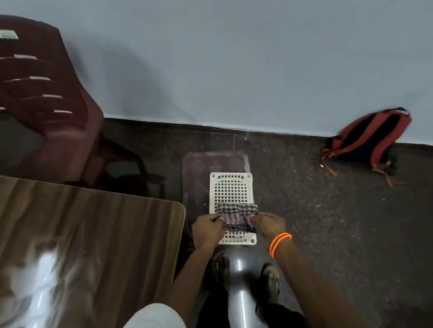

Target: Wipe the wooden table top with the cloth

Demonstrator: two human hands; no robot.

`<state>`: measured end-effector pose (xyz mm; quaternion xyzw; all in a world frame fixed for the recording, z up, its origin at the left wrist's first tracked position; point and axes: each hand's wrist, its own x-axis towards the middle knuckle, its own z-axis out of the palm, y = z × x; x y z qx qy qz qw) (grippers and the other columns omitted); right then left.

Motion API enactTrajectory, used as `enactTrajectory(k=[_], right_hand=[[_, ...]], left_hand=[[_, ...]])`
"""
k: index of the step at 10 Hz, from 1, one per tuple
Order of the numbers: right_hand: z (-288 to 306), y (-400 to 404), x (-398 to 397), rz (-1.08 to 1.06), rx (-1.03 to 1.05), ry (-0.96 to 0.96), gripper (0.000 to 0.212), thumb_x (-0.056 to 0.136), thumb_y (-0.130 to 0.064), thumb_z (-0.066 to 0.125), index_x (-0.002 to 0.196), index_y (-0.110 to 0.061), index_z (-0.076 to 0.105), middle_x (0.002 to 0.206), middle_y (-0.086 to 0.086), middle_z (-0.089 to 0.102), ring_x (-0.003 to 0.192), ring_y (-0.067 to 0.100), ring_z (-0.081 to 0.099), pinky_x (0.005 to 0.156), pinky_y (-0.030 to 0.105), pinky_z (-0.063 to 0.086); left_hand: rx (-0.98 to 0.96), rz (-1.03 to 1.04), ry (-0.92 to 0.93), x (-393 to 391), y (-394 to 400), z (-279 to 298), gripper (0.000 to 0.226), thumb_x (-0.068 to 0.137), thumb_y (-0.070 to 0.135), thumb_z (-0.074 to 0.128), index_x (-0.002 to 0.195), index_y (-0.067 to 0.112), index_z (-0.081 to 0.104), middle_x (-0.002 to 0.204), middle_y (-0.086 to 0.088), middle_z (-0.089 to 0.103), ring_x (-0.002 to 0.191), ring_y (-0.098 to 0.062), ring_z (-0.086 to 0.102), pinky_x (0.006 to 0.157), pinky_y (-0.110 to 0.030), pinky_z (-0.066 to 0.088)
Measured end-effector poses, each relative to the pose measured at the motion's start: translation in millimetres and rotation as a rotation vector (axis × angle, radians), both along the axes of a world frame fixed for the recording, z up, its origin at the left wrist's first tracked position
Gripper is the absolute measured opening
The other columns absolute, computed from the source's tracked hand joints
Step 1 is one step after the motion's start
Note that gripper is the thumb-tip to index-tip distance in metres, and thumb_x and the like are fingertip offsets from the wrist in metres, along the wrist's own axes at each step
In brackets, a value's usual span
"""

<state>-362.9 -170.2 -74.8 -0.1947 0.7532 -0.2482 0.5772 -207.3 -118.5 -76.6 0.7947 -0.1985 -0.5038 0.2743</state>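
Observation:
A checked purple-grey cloth is stretched between both my hands, low over a white perforated stool top on the floor. My left hand grips the cloth's left edge. My right hand, with orange bands at the wrist, grips its right edge. The wooden table top fills the lower left, its rounded corner just left of my left hand. A bright glare lies on its near part.
A dark red plastic chair stands behind the table at upper left. A red and black backpack lies against the blue wall at right. A grey curved post rises between my feet on the dark floor.

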Motion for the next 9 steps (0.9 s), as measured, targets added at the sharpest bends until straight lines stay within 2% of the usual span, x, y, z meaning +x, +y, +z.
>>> enactTrajectory(k=[1, 2, 3, 4, 5, 6, 7, 8, 9], right_hand=[[-52.9, -35.7, 14.2, 0.051, 0.037, 0.022, 0.020, 0.070, 0.005, 0.073, 0.089, 0.002, 0.071, 0.087, 0.018, 0.071, 0.081, 0.028, 0.066, 0.077, 0.043, 0.056], [-99.0, -57.3, 22.3, 0.141, 0.030, 0.132, 0.026, 0.068, 0.000, 0.076, 0.094, 0.000, 0.072, 0.090, 0.018, 0.071, 0.085, 0.030, 0.068, 0.080, 0.045, 0.057], [-124.0, -64.8, 25.3, 0.234, 0.061, 0.232, 0.029, 0.064, -0.007, 0.079, 0.092, -0.003, 0.074, 0.087, 0.017, 0.073, 0.080, 0.027, 0.069, 0.077, 0.043, 0.058], [-137.7, -67.9, 25.5, 0.384, 0.027, 0.348, 0.026, 0.064, -0.014, 0.078, 0.088, -0.006, 0.077, 0.087, 0.015, 0.074, 0.082, 0.027, 0.070, 0.078, 0.039, 0.057], [-137.8, -71.2, 21.4, 0.442, 0.020, 0.385, 0.023, 0.074, -0.018, 0.070, 0.092, -0.006, 0.076, 0.093, 0.017, 0.073, 0.089, 0.027, 0.069, 0.082, 0.035, 0.055], [-129.7, -77.7, 16.5, 0.457, 0.023, 0.366, 0.024, 0.079, -0.021, 0.065, 0.095, -0.006, 0.075, 0.099, 0.017, 0.072, 0.093, 0.031, 0.067, 0.087, 0.041, 0.053], [-102.4, -85.2, 13.5, 0.494, 0.007, 0.354, 0.028, 0.082, -0.024, 0.065, 0.103, -0.007, 0.072, 0.108, 0.016, 0.069, 0.099, 0.030, 0.064, 0.091, 0.041, 0.050], [-67.5, -94.4, 16.6, 0.537, -0.110, 0.336, 0.033, 0.084, -0.025, 0.065, 0.111, -0.006, 0.068, 0.113, 0.013, 0.068, 0.104, 0.027, 0.062, 0.094, 0.040, 0.048], [-23.5, -101.9, 17.5, 0.606, -0.244, 0.345, 0.037, 0.086, -0.026, 0.066, 0.117, -0.006, 0.065, 0.118, 0.012, 0.065, 0.109, 0.025, 0.060, 0.096, 0.037, 0.046]], left_hand=[[0.033, -0.082, -0.118, 10.7, -27.0, -50.2, 0.019, 0.095, 0.020, 0.063, 0.097, 0.014, 0.080, 0.080, -0.007, 0.077, 0.074, -0.023, 0.075, 0.069, -0.042, 0.062], [0.053, -0.136, -0.140, 12.3, -47.0, -95.7, 0.021, 0.097, 0.017, 0.060, 0.095, 0.010, 0.080, 0.080, -0.008, 0.076, 0.077, -0.027, 0.073, 0.066, -0.037, 0.059], [0.096, -0.189, -0.224, 12.9, -58.6, -125.1, 0.022, 0.096, 0.021, 0.061, 0.095, 0.012, 0.080, 0.084, -0.008, 0.077, 0.076, -0.025, 0.071, 0.064, -0.031, 0.053], [0.177, -0.264, -0.254, 14.4, -63.6, -143.6, 0.023, 0.097, 0.025, 0.059, 0.104, 0.018, 0.080, 0.097, -0.011, 0.078, 0.083, -0.027, 0.070, 0.069, -0.030, 0.053], [0.218, -0.322, -0.234, 15.9, -63.9, -148.0, 0.026, 0.097, 0.030, 0.060, 0.113, 0.019, 0.078, 0.107, -0.012, 0.077, 0.096, -0.031, 0.071, 0.079, -0.034, 0.055], [0.211, -0.353, -0.216, 16.3, -66.9, -135.6, 0.028, 0.096, 0.030, 0.060, 0.111, 0.015, 0.078, 0.107, -0.013, 0.076, 0.097, -0.031, 0.070, 0.080, -0.034, 0.054], [0.189, -0.375, -0.193, 16.1, -74.3, -108.4, 0.027, 0.094, 0.028, 0.059, 0.098, 0.007, 0.076, 0.102, -0.014, 0.076, 0.089, -0.028, 0.070, 0.074, -0.030, 0.052], [0.132, -0.410, -0.233, 15.8, -88.9, -69.6, 0.022, 0.090, 0.024, 0.056, 0.086, 0.009, 0.071, 0.097, -0.012, 0.076, 0.081, -0.023, 0.069, 0.069, -0.029, 0.055], [0.081, -0.441, -0.327, 16.0, -103.3, -24.8, 0.025, 0.089, 0.026, 0.056, 0.098, 0.012, 0.075, 0.102, -0.012, 0.075, 0.096, -0.031, 0.069, 0.083, -0.039, 0.057]])
